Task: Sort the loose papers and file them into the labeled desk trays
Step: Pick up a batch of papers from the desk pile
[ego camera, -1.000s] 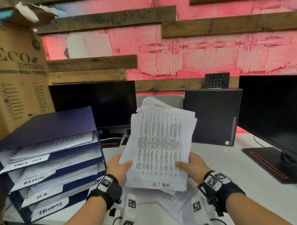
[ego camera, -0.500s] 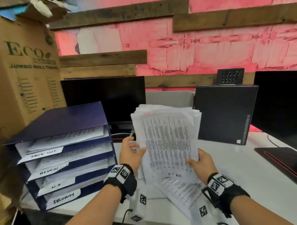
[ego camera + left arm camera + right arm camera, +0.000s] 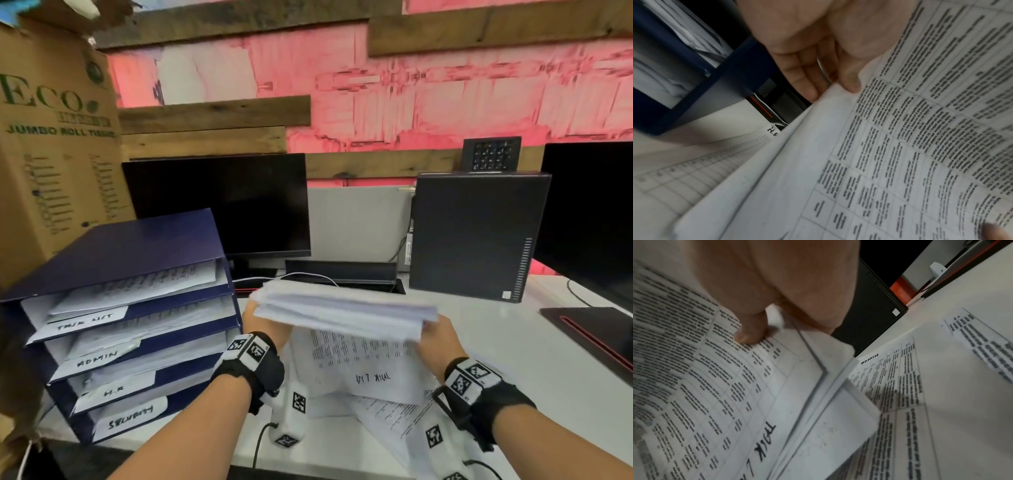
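Note:
Both hands hold a thick stack of printed papers [image 3: 342, 308] nearly flat above the desk. My left hand [image 3: 265, 325] grips its left edge, thumb [image 3: 851, 84] on the printed face. My right hand [image 3: 436, 342] pinches the right edge, thumb [image 3: 752, 331] pressing the sheet. The front sheet [image 3: 363, 363], handwritten "TASK LIST", hangs down toward me. The blue tray unit [image 3: 137, 246] stands just left of the left hand, with slots labelled TASK LIST [image 3: 84, 323], ADMIN [image 3: 97, 359], H.R [image 3: 113, 390] and SECURITY [image 3: 130, 416], each holding papers.
Loose printed sheets [image 3: 387, 407] lie on the white desk [image 3: 513, 359] under the stack, one marked ADMIN [image 3: 890, 386]. Behind are a dark monitor [image 3: 219, 205], a black computer tower [image 3: 476, 236] and a second monitor [image 3: 589, 212]. A cardboard box [image 3: 58, 154] rises at far left.
The stack has dropped from upright and facing me to nearly flat, lower over the desk. Both hands keep their hold at its sides.

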`<state>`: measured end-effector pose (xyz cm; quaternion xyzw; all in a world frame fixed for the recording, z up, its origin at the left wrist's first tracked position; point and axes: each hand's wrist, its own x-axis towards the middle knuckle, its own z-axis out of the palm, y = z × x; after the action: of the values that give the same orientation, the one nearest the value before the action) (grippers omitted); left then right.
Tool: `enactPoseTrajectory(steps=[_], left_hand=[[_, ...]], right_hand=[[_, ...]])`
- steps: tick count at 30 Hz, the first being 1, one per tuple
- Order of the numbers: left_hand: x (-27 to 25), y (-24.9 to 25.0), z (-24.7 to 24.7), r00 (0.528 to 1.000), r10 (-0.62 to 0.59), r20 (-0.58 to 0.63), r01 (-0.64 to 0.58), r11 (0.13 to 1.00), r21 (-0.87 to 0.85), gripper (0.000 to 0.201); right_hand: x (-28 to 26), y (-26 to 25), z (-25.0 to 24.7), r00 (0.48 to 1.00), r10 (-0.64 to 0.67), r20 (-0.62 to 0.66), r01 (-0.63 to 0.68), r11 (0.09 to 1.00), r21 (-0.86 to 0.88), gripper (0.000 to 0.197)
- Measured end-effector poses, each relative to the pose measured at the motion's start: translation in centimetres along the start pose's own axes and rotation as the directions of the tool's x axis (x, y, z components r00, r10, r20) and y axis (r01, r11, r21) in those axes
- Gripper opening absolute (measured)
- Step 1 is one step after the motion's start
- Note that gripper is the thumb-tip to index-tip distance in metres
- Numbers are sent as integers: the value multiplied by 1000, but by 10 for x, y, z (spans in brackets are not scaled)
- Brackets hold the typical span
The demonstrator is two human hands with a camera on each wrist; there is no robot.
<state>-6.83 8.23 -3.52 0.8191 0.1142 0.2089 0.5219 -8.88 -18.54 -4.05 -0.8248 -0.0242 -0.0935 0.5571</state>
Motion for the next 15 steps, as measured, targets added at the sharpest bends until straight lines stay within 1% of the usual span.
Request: enactPoseTrajectory(steps=[1, 2, 3, 7, 9, 10, 12, 15], left_hand=[[-2, 8, -2, 1000, 4, -11, -4, 1000, -29, 11], [-2, 7, -1, 999, -17, -44, 13, 996, -94, 16], [-3, 7, -2, 998, -22, -55, 14, 990, -141, 20], [-12, 14, -2, 997, 64, -46, -74, 965, -253, 28], [-13, 19, -1, 997, 61, -49, -73, 947, -314, 25], [-13, 21, -2, 998, 42, -42, -54, 936, -349, 24], [-12, 23, -2, 999, 0, -48, -18, 929, -369, 23], [-13, 22, -1, 997, -25, -75, -1, 947, -321, 16]], right_hand=[[0, -4, 1, 1000, -25, -9, 26, 998, 52, 12], [2, -2, 2, 1000, -18, -6, 19, 996, 91, 12], [3, -3, 2, 1000, -28, 6, 27, 995, 96, 13], [4, -5, 3, 1000, -9, 25, 6, 992, 124, 12], [4, 0, 5, 999, 21, 25, -24, 994, 111, 12], [5, 2, 6, 999, 38, 29, -41, 993, 107, 13], [5, 7, 10, 998, 58, 32, -61, 993, 105, 15], [3, 11, 16, 997, 73, 41, -77, 991, 112, 12]])
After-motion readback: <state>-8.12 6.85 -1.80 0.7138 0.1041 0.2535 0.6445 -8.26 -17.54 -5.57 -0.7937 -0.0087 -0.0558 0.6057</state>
